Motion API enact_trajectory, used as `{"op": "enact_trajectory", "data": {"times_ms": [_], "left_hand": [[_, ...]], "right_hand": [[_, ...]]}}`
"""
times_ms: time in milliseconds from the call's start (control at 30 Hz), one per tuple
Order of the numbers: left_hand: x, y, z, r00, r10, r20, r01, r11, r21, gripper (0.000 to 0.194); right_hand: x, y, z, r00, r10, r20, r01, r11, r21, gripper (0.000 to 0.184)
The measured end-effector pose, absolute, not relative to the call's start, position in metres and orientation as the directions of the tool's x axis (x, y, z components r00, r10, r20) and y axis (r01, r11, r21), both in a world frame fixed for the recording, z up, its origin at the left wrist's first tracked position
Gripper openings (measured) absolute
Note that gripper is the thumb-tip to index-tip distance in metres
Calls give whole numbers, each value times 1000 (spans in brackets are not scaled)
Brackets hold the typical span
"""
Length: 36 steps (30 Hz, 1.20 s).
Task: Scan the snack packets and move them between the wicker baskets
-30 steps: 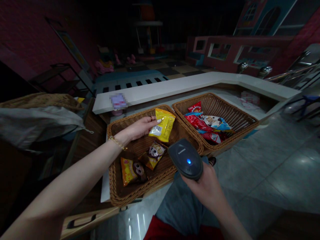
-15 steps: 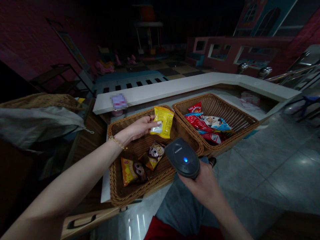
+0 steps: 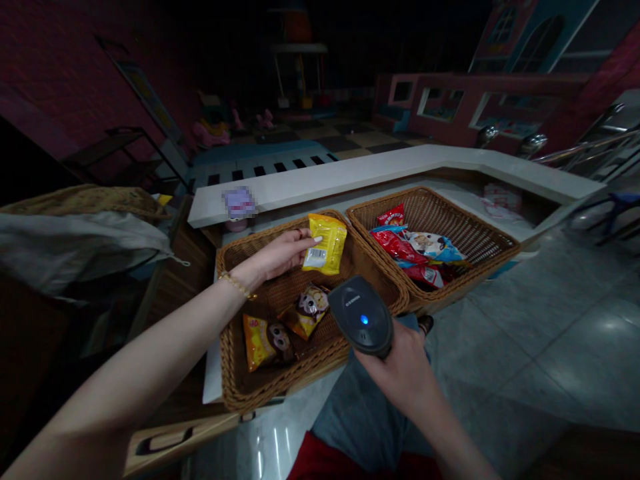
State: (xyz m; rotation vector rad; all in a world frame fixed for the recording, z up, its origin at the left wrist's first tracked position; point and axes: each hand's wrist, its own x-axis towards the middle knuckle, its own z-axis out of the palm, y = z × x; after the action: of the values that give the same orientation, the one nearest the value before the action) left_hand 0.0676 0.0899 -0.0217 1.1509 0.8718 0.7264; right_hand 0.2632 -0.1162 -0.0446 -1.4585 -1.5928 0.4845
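Note:
My left hand (image 3: 286, 255) pinches a yellow snack bag (image 3: 327, 245) by its left edge, barcode side up, above the left wicker basket (image 3: 231, 380). Below it in that basket lie two yellow-and-brown snack bags, one in the middle (image 3: 311, 308) and one near the front left (image 3: 267, 341). In my right hand (image 3: 406, 363) is a dark barcode scanner (image 3: 361, 317) with a lit blue light. Its head points toward the yellow bag, a short gap apart. The scanner's handle is mostly hidden by my fingers.
A second wicker basket (image 3: 493, 230) stands against the right side, with several red and blue-white snack bags (image 3: 433, 247) inside. A white raised counter ledge (image 3: 340, 175) runs behind both. Left is a pale cloth bag (image 3: 85, 247); a drawer handle (image 3: 163, 441) sits below.
The scanner has shifted slightly left. My left hand has tilted the yellow bag a little, and its barcode shows more fully now. The bags in the baskets stay put.

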Motion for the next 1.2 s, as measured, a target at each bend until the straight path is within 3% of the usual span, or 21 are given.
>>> {"op": "enact_trajectory", "data": {"times_ms": [633, 900, 1100, 1200], "left_hand": [[70, 88, -19, 436, 885, -165, -86, 223, 971, 23], [69, 90, -10, 450, 893, -10, 32, -5, 999, 36], [93, 97, 16, 433, 901, -15, 109, -36, 993, 28], [125, 102, 28, 478, 878, -15, 42, -6, 999, 21]], "right_hand": [[263, -116, -45, 74, 940, 333, 564, 236, -791, 11], [269, -122, -44, 72, 949, 308, 485, 236, -842, 9], [284, -130, -53, 131, 938, 320, 424, 239, -874, 10], [287, -132, -56, 155, 931, 331, 410, 245, -879, 8]]}}
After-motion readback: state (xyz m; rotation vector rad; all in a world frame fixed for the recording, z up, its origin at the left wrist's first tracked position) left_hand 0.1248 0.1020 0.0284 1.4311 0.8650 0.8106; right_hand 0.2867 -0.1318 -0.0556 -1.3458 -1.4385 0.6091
